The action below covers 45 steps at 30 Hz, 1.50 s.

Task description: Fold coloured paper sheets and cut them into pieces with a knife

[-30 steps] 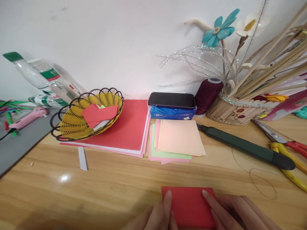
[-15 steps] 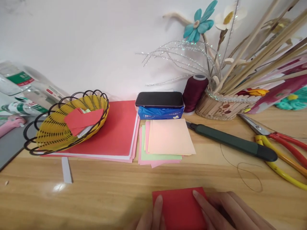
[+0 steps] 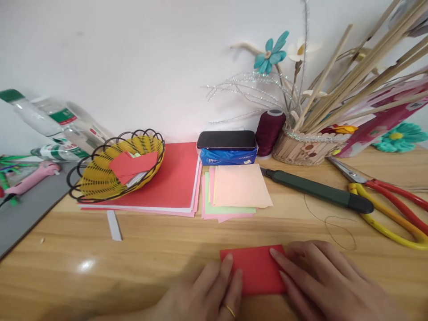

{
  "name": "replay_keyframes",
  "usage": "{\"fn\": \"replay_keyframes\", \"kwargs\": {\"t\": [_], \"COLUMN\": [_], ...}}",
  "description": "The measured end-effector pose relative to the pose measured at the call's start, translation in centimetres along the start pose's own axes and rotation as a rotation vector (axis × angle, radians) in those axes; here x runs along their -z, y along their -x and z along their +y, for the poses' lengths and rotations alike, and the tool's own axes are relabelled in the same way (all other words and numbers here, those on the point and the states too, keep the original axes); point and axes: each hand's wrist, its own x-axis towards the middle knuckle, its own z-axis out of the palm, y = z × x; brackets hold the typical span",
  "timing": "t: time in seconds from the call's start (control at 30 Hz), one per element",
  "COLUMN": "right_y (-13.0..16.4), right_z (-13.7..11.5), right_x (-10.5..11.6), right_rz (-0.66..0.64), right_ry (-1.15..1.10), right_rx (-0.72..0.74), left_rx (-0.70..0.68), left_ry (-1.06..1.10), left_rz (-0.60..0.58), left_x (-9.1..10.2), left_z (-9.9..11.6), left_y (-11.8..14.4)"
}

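- Red paper (image 3: 256, 269) lies flat on the tabletop (image 3: 133, 258) at the near edge, squarely before the person, well apart from the supplies behind it.
- Left hand (image 3: 214, 292): fingers (image 3: 226, 267) extended, flat on the paper's left edge, grasping nothing. A ring shows on one finger. Pressing down likely keeps the sheet from sliding.
- Right hand (image 3: 321, 281): fingers spread, tips laid across the right edge and top right corner; also flat, nothing gripped. Both hands seem to pin or crease the sheet.
- Top edge of the paper runs straight, parallel to the tabletop's grain; near edge partly hidden by the hands.
- Open wood lies to the left of the paper and between it and the pastel stack (image 3: 239, 191); room to shift or turn the sheet there.
- Right side is tighter: loose thread (image 3: 334, 220) curls just beyond the right hand, with knife (image 3: 317, 190) and scissors (image 3: 391, 205) behind.
- Back row: basket (image 3: 117, 167) holding red scraps on a red sheet pile (image 3: 174, 178), phone (image 3: 226, 139) on a tissue pack.
- White strip (image 3: 114, 225) lies loose, far left.
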Motion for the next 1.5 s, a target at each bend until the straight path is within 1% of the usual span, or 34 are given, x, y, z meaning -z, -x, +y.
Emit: {"fn": "replay_keyframes", "kwargs": {"t": [0.07, 0.13, 0.2, 0.27, 0.37, 0.4, 0.43, 0.5, 0.57, 0.7, 0.87, 0.93, 1.03, 1.13, 1.23, 1.37, 1.5], "right_y": [-0.2, -0.5, -0.9, -1.0, -1.0, -0.9, -0.9, -0.7, -0.7, -0.8, -0.9, -0.8, -0.4, 0.1, 0.3, 0.4, 0.6], "right_z": [-0.1, -0.2, -0.3, -0.3, -0.3, -0.2, -0.1, 0.1, 0.2, -0.3, -2.5, -3.5, -4.4, -4.8, -5.0, -5.2, -5.5], "right_x": [0.2, 0.6, 1.0, 1.3, 1.6, 1.7, 1.7, 1.7, 1.7, 1.8, 1.8, 1.6, 1.2, 0.9, 0.8, 0.8, 0.9], "right_rz": [-0.019, -0.035, -0.041, -0.049, -0.101, -0.127, -0.148, -0.167, -0.169, -0.139, -0.022, -0.017, -0.015, -0.026, -0.023, 0.013, -0.014], "right_ry": [-0.025, -0.044, -0.059, -0.083, -0.122, -0.127, -0.13, -0.127, -0.118, -0.051, 0.11, 0.138, 0.144, 0.146, 0.227, 0.331, 0.327], "right_rx": [-0.003, -0.004, -0.009, -0.014, -0.008, -0.005, -0.002, -0.003, -0.001, 0.033, 0.221, 0.239, 0.212, 0.196, 0.202, 0.249, 0.269], "left_rx": [-0.004, -0.021, 0.005, 0.026, -0.054, -0.08, -0.091, -0.121, -0.118, -0.084, -0.178, -0.191, -0.176, -0.143, -0.122, -0.104, -0.092], "left_ry": [-0.01, 0.024, 0.117, 0.22, 0.307, 0.334, 0.362, 0.402, 0.441, 0.528, 0.596, 0.603, 0.64, 0.668, 0.647, 0.662, 0.671], "left_rz": [0.037, 0.032, -0.046, -0.177, -0.389, -0.433, -0.457, -0.463, -0.487, -0.586, -0.681, -0.704, -0.718, -0.744, -0.76, -0.72, -0.675], "left_x": [-0.2, -0.3, -0.2, 0.0, 0.3, 0.3, 0.3, 0.0, -0.4, -0.5, 0.2, 0.2, 0.1, 0.2, 0.4, 0.3, 0.1], "left_z": [0.2, 0.4, 0.3, -0.3, -1.8, -2.3, -2.9, -3.6, -4.1, -4.5, -5.4, -5.6, -5.7, -5.6, -5.4, -5.0, -4.7], "left_y": [0.1, 0.2, 0.1, -0.3, -1.6, -2.1, -2.6, -3.4, -4.0, -4.5, -5.5, -5.8, -5.9, -5.8, -5.7, -5.5, -5.1]}}
